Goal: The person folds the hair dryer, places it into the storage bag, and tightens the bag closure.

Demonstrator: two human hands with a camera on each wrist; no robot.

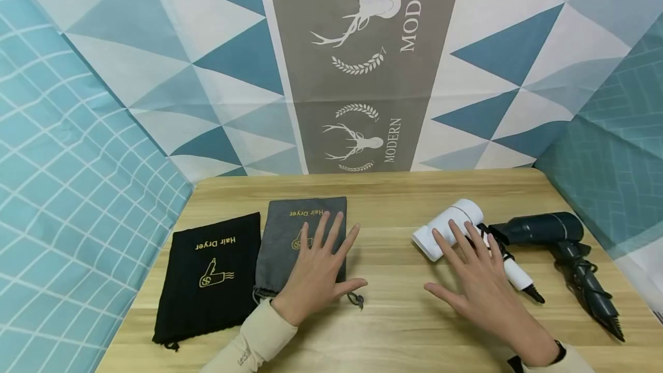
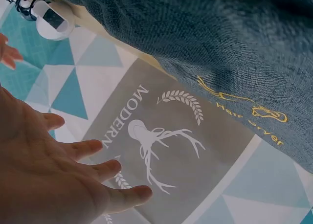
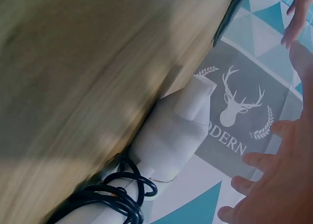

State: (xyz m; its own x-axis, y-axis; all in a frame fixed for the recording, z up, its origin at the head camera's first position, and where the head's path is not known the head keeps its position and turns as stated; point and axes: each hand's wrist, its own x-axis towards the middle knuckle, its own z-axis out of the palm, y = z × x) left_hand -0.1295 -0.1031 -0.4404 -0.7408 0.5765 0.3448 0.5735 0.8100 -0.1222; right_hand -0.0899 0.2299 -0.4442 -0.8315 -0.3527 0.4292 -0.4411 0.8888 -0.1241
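Observation:
Fingers spread, my left hand [image 1: 317, 269] hovers over a grey drawstring pouch [image 1: 279, 246] printed "Hair Dryer" in gold. The same pouch [image 2: 220, 48] fills the top of the left wrist view, apart from the palm. My right hand [image 1: 479, 286], fingers also spread, is above and in front of a white hair dryer [image 1: 453, 226]. That white hair dryer [image 3: 171, 131] has a black cord wound round its handle in the right wrist view. Neither hand holds anything. Part of the white dryer is hidden behind the right fingers in the head view.
A black drawstring pouch [image 1: 212, 275] with a gold dryer print lies left of the grey one. On the right lies a dark hair dryer [image 1: 544, 229], its cord wrapped round the handle. Everything is on a wooden table [image 1: 393, 327] against a patterned backdrop [image 1: 362, 85].

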